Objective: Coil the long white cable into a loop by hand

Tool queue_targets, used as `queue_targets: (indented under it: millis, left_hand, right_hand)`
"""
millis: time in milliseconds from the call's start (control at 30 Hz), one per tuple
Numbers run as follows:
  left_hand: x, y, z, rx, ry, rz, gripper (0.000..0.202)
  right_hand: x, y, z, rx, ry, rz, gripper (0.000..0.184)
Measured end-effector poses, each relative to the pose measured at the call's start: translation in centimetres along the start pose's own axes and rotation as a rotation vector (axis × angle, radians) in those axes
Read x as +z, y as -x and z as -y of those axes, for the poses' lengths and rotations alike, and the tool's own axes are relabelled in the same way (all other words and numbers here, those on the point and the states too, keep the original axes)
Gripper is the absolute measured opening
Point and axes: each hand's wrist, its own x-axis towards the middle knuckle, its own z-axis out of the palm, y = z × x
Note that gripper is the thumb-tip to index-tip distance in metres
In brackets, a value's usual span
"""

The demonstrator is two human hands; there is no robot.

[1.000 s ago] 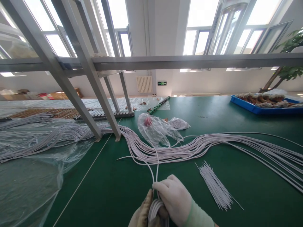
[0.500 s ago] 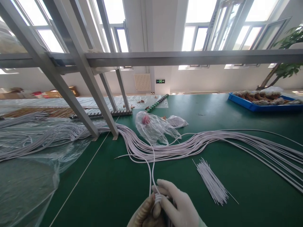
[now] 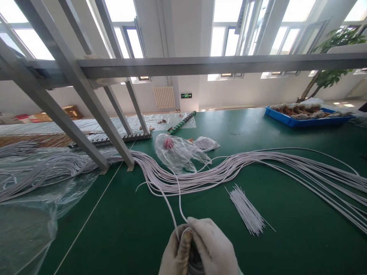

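Head view, green table (image 3: 286, 244), white cables (image 3: 229, 173), plastic sheet (image 3: 34, 198), bright windows (image 3: 223, 38)

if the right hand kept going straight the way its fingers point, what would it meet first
Its fingers point left, so the right hand meets the left hand at once; they already touch around the coiled white cable. Beyond that, only bare green table, as far as depth shows.

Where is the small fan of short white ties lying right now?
The small fan of short white ties lies on the green table, right of the gloved right hand.
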Motion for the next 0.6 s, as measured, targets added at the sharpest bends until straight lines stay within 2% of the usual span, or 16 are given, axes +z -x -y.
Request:
queue_targets:
  millis: [33,100,200,267,367,500,600]
  left_hand:
    - [0.2,0.1,-0.2,-0.009,0.034,-0.020,0.057]
    - [0.6,0.3,-0.1,-0.083,0.168,-0.015,0.037]
    - [1.0,0.1,0.9,-0.121,0.398,-0.022,0.008]
    - [1.0,-0.1,1.9,-0.108,0.498,-0.046,0.010]
    - [0.5,-0.4,3.0,-0.086,0.421,-0.055,0.015]
    - [0.5,-0.3,3.4,0.001,0.317,-0.132,0.016]
    - [1.3,0.2,2.6,0.029,0.339,-0.142,0.010]
  right_hand:
    - [0.2,0.1,-0.1,0.009,0.061,-0.002,0.046]
    - [0.5,0.2,-0.2,0.085,0.166,0.009,0.052]
    - [0.7,0.4,-0.2,0.195,0.220,0.034,0.052]
    - [0.5,0.4,-0.2,0.217,0.198,0.047,0.046]
    - [-0.3,0.3,0.1,0.229,0.177,0.065,0.040]
    - [-1.2,0.8,0.5,0.254,0.115,0.102,0.048]
    - [-1.0,1.5,0.2,0.370,0.033,0.067,0.054]
